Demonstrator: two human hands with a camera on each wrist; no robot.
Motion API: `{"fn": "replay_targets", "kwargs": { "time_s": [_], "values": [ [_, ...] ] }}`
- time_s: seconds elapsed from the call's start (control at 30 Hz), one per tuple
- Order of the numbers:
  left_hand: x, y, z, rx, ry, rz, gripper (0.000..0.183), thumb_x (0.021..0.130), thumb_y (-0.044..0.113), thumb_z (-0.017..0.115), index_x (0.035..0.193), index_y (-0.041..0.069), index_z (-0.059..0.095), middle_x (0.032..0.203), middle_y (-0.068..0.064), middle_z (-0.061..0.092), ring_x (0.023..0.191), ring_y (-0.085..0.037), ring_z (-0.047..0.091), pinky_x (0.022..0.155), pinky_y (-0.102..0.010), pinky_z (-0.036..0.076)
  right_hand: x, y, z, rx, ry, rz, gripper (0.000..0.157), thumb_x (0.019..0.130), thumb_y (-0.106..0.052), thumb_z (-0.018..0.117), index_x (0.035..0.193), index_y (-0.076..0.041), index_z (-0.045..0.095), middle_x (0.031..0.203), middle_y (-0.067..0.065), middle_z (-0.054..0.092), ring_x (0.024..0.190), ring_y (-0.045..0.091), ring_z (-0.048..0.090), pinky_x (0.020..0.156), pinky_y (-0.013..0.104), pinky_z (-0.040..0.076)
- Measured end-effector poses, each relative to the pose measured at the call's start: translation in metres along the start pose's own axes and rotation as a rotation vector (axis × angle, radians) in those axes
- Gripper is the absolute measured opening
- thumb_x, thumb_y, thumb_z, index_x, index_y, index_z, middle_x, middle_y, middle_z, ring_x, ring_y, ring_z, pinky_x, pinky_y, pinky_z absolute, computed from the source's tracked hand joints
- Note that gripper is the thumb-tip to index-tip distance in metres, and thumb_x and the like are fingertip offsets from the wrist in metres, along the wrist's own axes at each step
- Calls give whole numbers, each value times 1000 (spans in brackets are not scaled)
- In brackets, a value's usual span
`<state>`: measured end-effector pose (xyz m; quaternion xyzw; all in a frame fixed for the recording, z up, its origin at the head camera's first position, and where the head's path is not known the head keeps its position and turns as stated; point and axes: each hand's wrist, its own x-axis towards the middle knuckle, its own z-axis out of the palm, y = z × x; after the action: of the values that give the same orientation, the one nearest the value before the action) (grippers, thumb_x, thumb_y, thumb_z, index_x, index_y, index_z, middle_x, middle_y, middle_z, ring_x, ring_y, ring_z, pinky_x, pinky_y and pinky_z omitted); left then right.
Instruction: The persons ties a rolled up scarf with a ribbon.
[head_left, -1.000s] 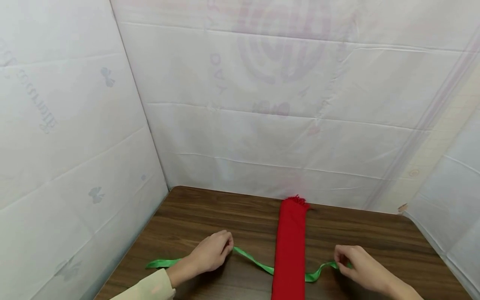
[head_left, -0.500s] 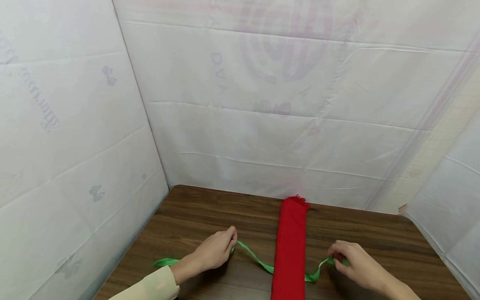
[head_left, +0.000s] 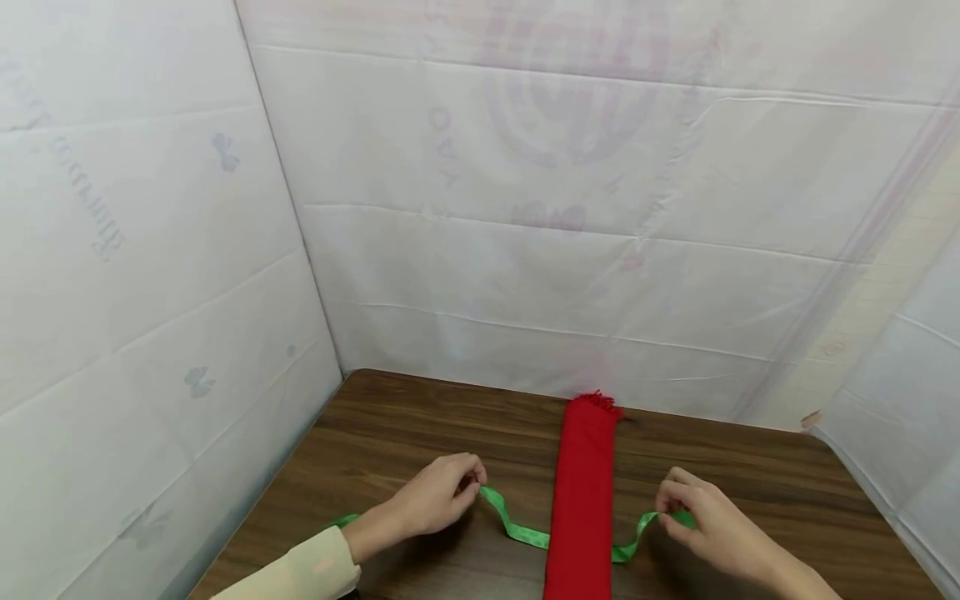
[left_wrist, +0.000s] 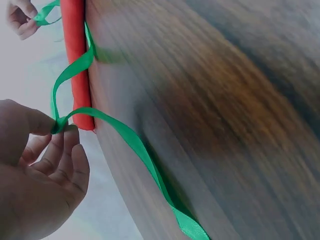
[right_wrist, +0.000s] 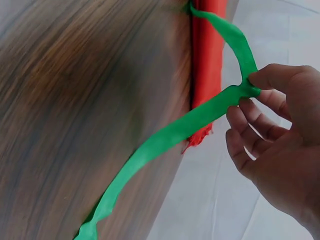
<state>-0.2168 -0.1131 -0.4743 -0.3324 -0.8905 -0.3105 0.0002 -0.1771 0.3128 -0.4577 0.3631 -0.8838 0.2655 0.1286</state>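
A long folded red scarf (head_left: pixel 583 500) with fringe at its far end lies lengthwise on the table. Beneath it passes a green ribbon (head_left: pixel 527 536), coming out on both sides. To the scarf's left, my left hand (head_left: pixel 437 497) pinches the ribbon between thumb and fingertips, lifted above the wood. On the other side my right hand (head_left: pixel 712 521) pinches the ribbon likewise. In the left wrist view the ribbon (left_wrist: pixel 132 140) trails from the left fingers down to the tabletop. The right wrist view has the ribbon's other tail (right_wrist: pixel 150 147) sloping down onto the table.
The dark wood-grain table (head_left: pixel 420 417) has rounded far corners. A pale printed sheet (head_left: pixel 480 250) hangs right behind its far edge, and similar sheets stand at the left and right sides.
My left hand has moved a little right and up with the ribbon. My right hand has risen slightly and shifted a little left. The ribbon's left tail is drawn in; the scarf stays put.
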Motion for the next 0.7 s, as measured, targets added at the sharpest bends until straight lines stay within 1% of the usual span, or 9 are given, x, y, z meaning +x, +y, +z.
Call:
{"fn": "replay_targets", "kwargs": {
  "time_s": [0.1, 0.17, 0.23, 0.37, 0.5, 0.6, 0.7],
  "values": [
    [3, 2, 0, -13, 9, 19, 7, 100, 11, 58, 101, 17, 62, 91, 14, 56, 77, 0, 53, 66, -18, 48, 4, -7, -1, -14, 7, -4, 33, 82, -1, 77, 87, -27, 57, 93, -16, 49, 80, -1, 52, 67, 20, 51],
    [4, 5, 1, -28, 15, 32, 6, 99, 11, 60, 101, 17, 62, 92, 13, 56, 78, 1, 53, 66, -18, 48, 7, -11, -1, -19, 10, -4, 33, 83, -2, 77, 88, -27, 56, 94, -16, 50, 85, 0, 54, 72, 23, 53],
    [6, 7, 1, -40, 25, 41, 6, 98, 12, 62, 100, 17, 62, 92, 13, 56, 79, 1, 53, 66, -18, 49, 9, -14, -2, -22, 11, 8, 32, 85, -3, 76, 89, -27, 57, 91, -18, 51, 86, 2, 54, 74, 24, 53],
    [11, 13, 3, -61, 35, 59, 6, 97, 11, 64, 100, 16, 63, 92, 12, 56, 79, 1, 54, 66, -17, 50, 13, -18, -2, 20, -3, 39, 29, 87, -3, 74, 91, -27, 57, 86, -19, 52, 85, 2, 54, 71, 25, 51],
    [16, 19, 3, -71, 32, 67, 7, 96, 10, 66, 100, 16, 64, 92, 13, 56, 80, 2, 55, 67, -16, 50, 17, -21, -1, 92, -33, 58, 24, 92, -6, 70, 93, -25, 56, 86, -16, 56, 84, 1, 56, 69, 28, 51],
    [20, 24, 3, -84, 34, 67, 7, 96, 11, 66, 100, 17, 64, 92, 13, 57, 81, 2, 55, 68, -16, 50, 21, -24, 0, 131, -46, 59, 22, 94, -9, 69, 92, -26, 55, 85, -16, 56, 81, 3, 56, 67, 27, 50],
    [24, 27, 4, -98, 36, 74, 6, 97, 12, 65, 100, 17, 65, 92, 13, 58, 81, 2, 56, 70, -17, 50, 24, -28, 0, 157, -41, 46, 22, 94, -10, 69, 91, -27, 55, 83, -16, 54, 78, 4, 55, 66, 27, 49]
  ]
}}
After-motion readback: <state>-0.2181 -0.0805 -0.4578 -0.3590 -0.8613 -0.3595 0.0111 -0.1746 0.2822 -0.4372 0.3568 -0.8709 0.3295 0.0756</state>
